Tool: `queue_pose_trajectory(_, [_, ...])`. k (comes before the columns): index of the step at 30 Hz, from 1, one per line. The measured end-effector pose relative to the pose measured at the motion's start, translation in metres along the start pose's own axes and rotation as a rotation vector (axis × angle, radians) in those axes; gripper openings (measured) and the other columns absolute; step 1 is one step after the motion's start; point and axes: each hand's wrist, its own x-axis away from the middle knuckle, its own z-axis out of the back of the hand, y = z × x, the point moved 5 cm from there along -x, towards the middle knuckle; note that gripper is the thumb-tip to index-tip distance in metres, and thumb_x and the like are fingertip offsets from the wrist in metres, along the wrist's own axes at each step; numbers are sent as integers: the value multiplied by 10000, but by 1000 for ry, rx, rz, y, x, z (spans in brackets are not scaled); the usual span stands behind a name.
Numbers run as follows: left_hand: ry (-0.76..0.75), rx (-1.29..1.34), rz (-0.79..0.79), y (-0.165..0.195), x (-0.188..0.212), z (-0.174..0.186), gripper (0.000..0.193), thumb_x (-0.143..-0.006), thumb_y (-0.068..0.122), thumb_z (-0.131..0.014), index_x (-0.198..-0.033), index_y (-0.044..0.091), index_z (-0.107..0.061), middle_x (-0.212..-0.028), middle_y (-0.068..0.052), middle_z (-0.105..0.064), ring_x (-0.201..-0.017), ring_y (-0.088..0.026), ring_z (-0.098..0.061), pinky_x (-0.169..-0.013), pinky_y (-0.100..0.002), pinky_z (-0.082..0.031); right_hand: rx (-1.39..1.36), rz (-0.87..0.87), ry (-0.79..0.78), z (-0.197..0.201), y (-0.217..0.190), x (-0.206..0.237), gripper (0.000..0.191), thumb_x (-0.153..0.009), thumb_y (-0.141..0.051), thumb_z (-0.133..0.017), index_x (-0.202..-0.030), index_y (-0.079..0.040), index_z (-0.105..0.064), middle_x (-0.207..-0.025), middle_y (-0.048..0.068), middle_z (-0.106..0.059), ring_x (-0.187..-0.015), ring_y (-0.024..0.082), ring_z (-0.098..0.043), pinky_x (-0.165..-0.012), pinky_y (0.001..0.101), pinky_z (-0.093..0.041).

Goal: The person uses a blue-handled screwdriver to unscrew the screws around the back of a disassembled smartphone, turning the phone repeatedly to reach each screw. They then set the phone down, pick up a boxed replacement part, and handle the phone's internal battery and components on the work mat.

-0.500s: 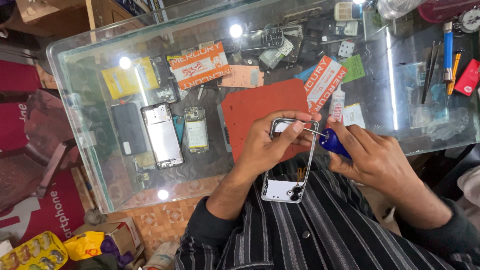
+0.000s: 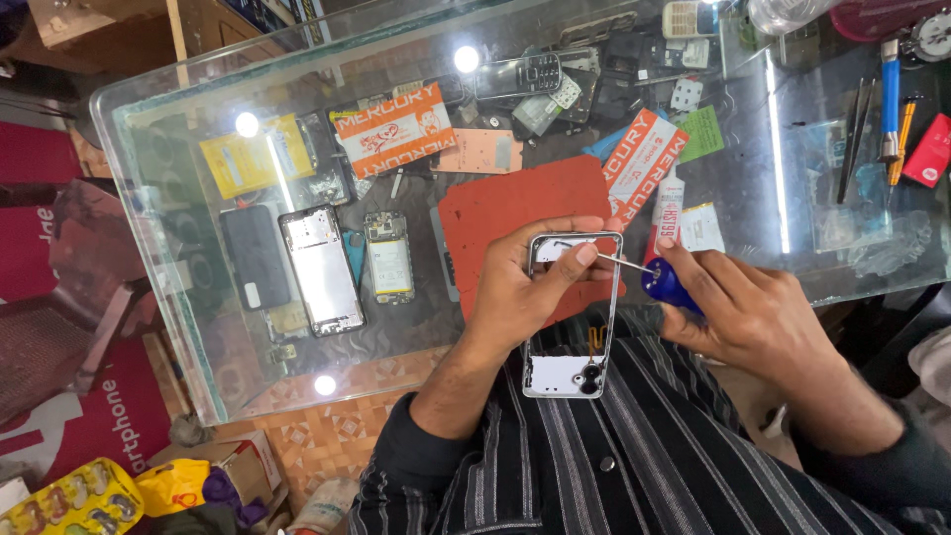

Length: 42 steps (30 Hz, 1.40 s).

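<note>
Screwdriver (image 2: pixel 666 281) tip shifted inside phone frame (image 2: pixel 573 315), near top edge.

And we're looking at a phone repair shop, no question. The glass-topped desk (image 2: pixel 158 327) doubles as a display case, with stripped phones (image 2: pixel 319 269) and bare circuit boards (image 2: pixel 388 256) laid out beneath it, old keypad handsets (image 2: pixel 517 75) further back, and packets of spare parts (image 2: pixel 394 129) alongside. Tweezers (image 2: pixel 854 139) and screwdrivers (image 2: pixel 890 99) lie at the far end.
</note>
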Motion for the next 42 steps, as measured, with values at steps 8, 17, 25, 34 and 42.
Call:
queue_pose_trajectory(8, [-31,48,12,-6,0,2,269,-1062,37,-635,-1296,-96,-638,-1269,-215,-708,-1059,-264,-738,-940,-421,-666,104,-46,-56,6,12,3,598,-856,-273,-731,-1357,24,-597,-859,130,-610,-634,286,-665,-564,426,-552])
queue_pose_trajectory(17, [0,332,8,5,-2,12,240,-1038,25,-611,-1240,-63,-516,-1353,-227,-670,-1200,-372,-707,-1000,-510,-646,-58,-126,-75,-16,18,10,628,-790,-247,-753,-1336,22,-599,-863,142,-638,-593,304,-655,-540,418,-557])
queue_pose_trajectory(25, [221,133,15,-3,16,15,278,-1024,-3,-620,-1282,-108,-620,-1194,-278,-713,-1086,-365,-745,-918,-476,-665,-94,-71,-27,-17,4,20,646,-762,-219,-758,-1337,22,-589,-865,138,-620,-637,312,-663,-564,437,-548])
queue_pose_trajectory(34, [206,58,-19,0,15,13,299,-963,-100,-692,-1259,-102,-646,-1195,-276,-724,-1093,-348,-737,-957,-465,-660,-95,-124,-56,-17,5,23,676,-773,-244,-784,-1357,22,-573,-786,134,-571,-605,322,-638,-548,453,-538])
queue_pose_trajectory(42, [289,233,-119,-3,15,11,383,-929,-95,-711,-1298,-39,-626,-1224,-248,-705,-1081,-349,-742,-981,-449,-645,-233,-199,60,-30,-13,24,689,-807,-200,-734,-1418,36,-522,-882,170,-617,-660,334,-646,-563,433,-551])
